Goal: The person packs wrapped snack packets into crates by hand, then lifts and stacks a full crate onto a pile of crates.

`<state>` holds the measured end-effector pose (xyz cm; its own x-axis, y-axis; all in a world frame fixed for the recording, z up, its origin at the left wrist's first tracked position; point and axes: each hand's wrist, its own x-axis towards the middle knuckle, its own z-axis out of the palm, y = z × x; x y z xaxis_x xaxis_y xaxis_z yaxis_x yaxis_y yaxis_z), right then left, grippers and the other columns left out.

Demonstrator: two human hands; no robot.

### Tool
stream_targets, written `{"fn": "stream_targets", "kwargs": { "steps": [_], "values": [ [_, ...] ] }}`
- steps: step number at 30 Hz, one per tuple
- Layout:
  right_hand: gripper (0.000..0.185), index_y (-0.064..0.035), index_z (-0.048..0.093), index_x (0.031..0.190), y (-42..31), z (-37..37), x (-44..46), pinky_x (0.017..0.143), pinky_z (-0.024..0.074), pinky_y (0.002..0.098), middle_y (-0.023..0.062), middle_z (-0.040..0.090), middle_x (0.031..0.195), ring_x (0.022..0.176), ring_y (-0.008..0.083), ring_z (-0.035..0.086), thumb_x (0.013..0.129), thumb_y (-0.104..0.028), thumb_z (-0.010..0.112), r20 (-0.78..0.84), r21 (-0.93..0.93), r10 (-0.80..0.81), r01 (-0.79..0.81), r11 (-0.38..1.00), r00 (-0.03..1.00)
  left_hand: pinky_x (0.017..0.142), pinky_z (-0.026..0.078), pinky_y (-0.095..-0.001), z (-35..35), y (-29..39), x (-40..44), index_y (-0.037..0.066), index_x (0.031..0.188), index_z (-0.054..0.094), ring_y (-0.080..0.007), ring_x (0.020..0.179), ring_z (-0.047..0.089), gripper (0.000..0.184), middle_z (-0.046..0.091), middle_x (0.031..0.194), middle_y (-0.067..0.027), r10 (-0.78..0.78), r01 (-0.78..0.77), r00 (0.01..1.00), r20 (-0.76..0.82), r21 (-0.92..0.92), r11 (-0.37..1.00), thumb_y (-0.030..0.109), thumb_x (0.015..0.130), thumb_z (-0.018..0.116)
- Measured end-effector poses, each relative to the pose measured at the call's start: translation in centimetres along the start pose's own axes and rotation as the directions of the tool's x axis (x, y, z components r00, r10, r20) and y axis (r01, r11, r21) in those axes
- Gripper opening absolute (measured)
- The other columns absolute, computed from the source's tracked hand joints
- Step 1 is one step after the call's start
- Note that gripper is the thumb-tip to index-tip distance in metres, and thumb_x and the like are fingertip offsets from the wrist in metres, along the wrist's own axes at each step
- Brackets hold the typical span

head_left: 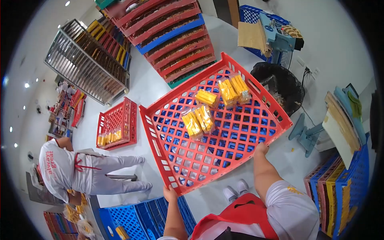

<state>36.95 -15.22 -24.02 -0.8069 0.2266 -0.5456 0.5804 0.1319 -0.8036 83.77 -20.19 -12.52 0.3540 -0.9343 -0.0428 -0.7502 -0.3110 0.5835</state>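
A wide red plastic crate (pixel 176 160) with a lattice floor spans the middle of the view, tilted in my grasp. My left hand (pixel 171 194) is closed on its near left corner, and my right hand (pixel 261 149) grips the near rim further right. Inside lie several clear packs of yellow sticks: one pair of packs (pixel 234 90) toward the far side, a small pack (pixel 207 97) beside it, and another pair of packs (pixel 198 121) nearer the middle. Blue crate latticework shows through the holes of the floor.
A tall stack of filled crates (pixel 176 40) stands ahead, with a metal rack (pixel 86 60) to its left. A black-lined bin (pixel 280 86) is at right. At left, a co-worker (pixel 80 172) bends near another red crate (pixel 117 122). Blue crates (pixel 148 218) sit below.
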Motion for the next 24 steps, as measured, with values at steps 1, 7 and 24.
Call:
{"fn": "stream_targets", "kwargs": {
  "steps": [1,7,24],
  "values": [
    [0.045,0.0086,0.042,0.106,-0.2,-0.2,-0.1,0.074,0.0431,0.0408,0.0244,0.053,0.096,0.086,0.0353,0.054,0.066,-0.012,0.046,-0.013,-0.099,0.014,-0.015,0.995,1.0,0.067,0.043,-0.038,0.0,0.1,-0.1,0.002,0.089,0.053,-0.0329,0.078,0.056,0.02,0.058,0.084,-0.0178,0.009,-0.009,1.0,0.0,0.013,1.0,0.018,0.078,0.049],
    [0.045,0.0093,0.042,0.104,1.8,0.6,1.6,0.075,0.0421,0.041,0.0251,0.052,0.096,0.087,0.0361,0.053,0.068,-0.017,0.048,-0.068,-0.218,-0.047,0.031,0.975,0.997,0.066,0.043,-0.0383,0.0,0.8,-0.2,0.003,0.09,0.053,-0.0328,0.077,0.056,0.021,0.059,0.083,-0.0172,0.014,-0.014,1.0,-0.016,0.022,1.0,0.018,0.077,0.05],
    [0.056,0.0085,0.038,0.11,-3.9,-2.6,-3.6,0.085,0.0385,0.0414,0.0286,0.043,0.11,0.1,0.0384,0.046,0.069,-0.026,0.054,0.053,-0.382,0.059,-0.034,0.924,0.997,0.067,0.043,-0.0386,-0.5,0.9,-0.1,0.003,0.09,0.053,-0.0331,0.077,0.056,0.019,0.058,0.083,-0.0166,-0.046,0.046,0.999,0.005,0.04,0.998,0.017,0.078,0.048]
  ]
}}
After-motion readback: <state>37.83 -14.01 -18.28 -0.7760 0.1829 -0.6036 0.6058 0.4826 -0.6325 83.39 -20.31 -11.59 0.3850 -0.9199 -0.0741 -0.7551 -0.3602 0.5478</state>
